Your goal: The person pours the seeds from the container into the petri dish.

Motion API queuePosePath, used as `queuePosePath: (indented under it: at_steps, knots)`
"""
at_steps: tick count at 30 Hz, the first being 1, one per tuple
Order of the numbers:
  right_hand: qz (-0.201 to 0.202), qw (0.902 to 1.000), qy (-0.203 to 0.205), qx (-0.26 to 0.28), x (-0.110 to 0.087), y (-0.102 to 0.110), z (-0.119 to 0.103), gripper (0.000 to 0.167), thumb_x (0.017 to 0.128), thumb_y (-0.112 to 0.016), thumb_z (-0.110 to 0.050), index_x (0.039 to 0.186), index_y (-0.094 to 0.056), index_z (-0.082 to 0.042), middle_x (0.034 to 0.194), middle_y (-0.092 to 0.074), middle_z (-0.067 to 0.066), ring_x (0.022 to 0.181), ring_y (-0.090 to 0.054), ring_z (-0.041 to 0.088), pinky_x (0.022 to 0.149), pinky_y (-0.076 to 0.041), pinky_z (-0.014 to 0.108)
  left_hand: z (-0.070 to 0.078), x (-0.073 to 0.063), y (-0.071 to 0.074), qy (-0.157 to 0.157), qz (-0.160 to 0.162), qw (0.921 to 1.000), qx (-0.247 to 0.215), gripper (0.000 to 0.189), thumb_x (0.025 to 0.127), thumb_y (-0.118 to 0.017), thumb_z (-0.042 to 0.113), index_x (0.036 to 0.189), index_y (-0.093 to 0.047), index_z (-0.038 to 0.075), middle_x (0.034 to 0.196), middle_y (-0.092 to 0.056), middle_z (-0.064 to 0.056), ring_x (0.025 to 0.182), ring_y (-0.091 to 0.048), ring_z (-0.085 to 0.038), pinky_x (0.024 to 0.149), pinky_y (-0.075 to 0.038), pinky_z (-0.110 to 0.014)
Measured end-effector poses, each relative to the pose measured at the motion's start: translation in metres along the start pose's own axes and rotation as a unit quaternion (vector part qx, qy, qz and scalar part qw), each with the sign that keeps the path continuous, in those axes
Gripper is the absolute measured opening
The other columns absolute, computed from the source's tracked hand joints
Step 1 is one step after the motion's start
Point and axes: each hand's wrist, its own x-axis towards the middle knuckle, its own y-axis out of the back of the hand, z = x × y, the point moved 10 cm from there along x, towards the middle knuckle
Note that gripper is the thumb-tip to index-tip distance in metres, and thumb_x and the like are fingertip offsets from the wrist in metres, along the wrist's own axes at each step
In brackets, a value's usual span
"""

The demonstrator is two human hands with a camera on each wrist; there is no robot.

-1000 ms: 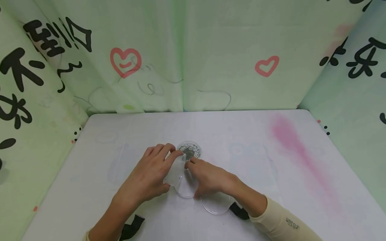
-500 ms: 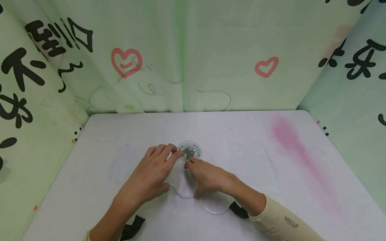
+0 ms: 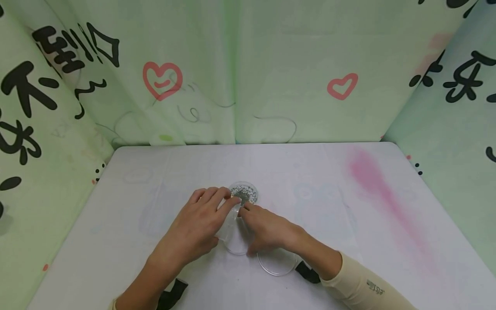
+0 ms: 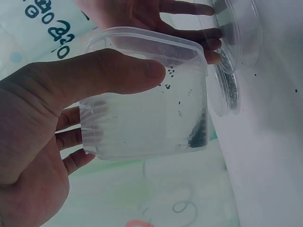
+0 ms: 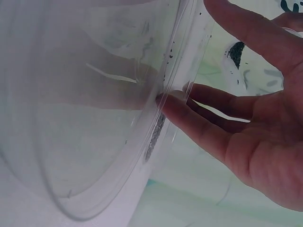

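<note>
My left hand (image 3: 195, 226) grips a clear plastic tub (image 4: 142, 123), thumb on one wall and fingers behind. The tub is tilted, its rim facing my right hand (image 3: 271, 228). Dark grains (image 4: 199, 132) lie heaped in one corner, and a few stick to the wall. Between the hands a clear round dish (image 3: 236, 252) lies on the table. My right hand holds that dish at its right side, fingertips at the rim and thumb at the near edge. Just beyond is another round dish (image 3: 243, 183) with dark grains (image 3: 246, 199) spread over its bottom.
A third clear round dish (image 3: 278, 274) lies under my right wrist, close to the middle one. Black straps (image 3: 172, 295) hang by both wrists. The white table (image 3: 310, 172) has a pink stain (image 3: 372, 181), and green curtains (image 3: 279, 64) enclose its back and sides.
My left hand has shifted slightly right, turning the tub so less of it shows in the head view. The right hand and the dishes have stayed in place.
</note>
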Motion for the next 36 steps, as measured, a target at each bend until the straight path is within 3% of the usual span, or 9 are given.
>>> queuePosePath:
  at_steps: [8, 17, 29, 36]
  knots:
    - [0.007, 0.9998, 0.014, -0.013, 0.000, 0.000, -0.002, 0.085, 0.064, -0.099, -0.022, 0.131, -0.056, 0.008, 0.116, -0.059, 0.012, 0.105, -0.060, 0.023, 0.098, -0.055, 0.038, 0.006, -0.001, 0.004, -0.014, 0.005, 0.9997, 0.016, 0.082, 0.061, -0.083, -0.008, 0.136, -0.059, 0.017, 0.131, -0.057, -0.003, 0.124, -0.055, -0.025, 0.107, -0.045, -0.044]
    - [0.018, 0.9993, 0.031, -0.010, -0.001, 0.001, -0.004, 0.096, 0.063, -0.099, -0.020, 0.142, -0.051, 0.007, 0.130, -0.060, 0.016, 0.119, -0.061, 0.029, 0.105, -0.052, 0.041, 0.012, -0.002, 0.007, -0.029, 0.015, 0.9985, 0.045, 0.070, 0.071, -0.078, -0.010, 0.134, -0.061, 0.016, 0.130, -0.058, -0.004, 0.122, -0.056, -0.026, 0.107, -0.045, -0.043]
    - [0.020, 0.9994, 0.029, 0.000, -0.001, 0.001, -0.005, 0.099, 0.063, -0.099, -0.019, 0.144, -0.049, 0.011, 0.139, -0.057, 0.022, 0.125, -0.061, 0.032, 0.108, -0.051, 0.043, 0.017, -0.001, 0.010, -0.040, 0.019, 0.9964, 0.072, 0.069, 0.073, -0.080, -0.011, 0.133, -0.060, 0.015, 0.129, -0.057, -0.004, 0.122, -0.056, -0.026, 0.107, -0.046, -0.042]
    - [0.020, 0.9995, 0.022, 0.007, -0.002, 0.001, -0.004, 0.094, 0.063, -0.098, -0.018, 0.141, -0.052, 0.008, 0.137, -0.057, 0.020, 0.121, -0.062, 0.031, 0.105, -0.053, 0.044, 0.019, -0.001, 0.010, -0.044, 0.021, 0.9956, 0.080, 0.072, 0.073, -0.081, -0.014, 0.135, -0.061, 0.015, 0.131, -0.057, -0.004, 0.124, -0.057, -0.026, 0.109, -0.046, -0.042]
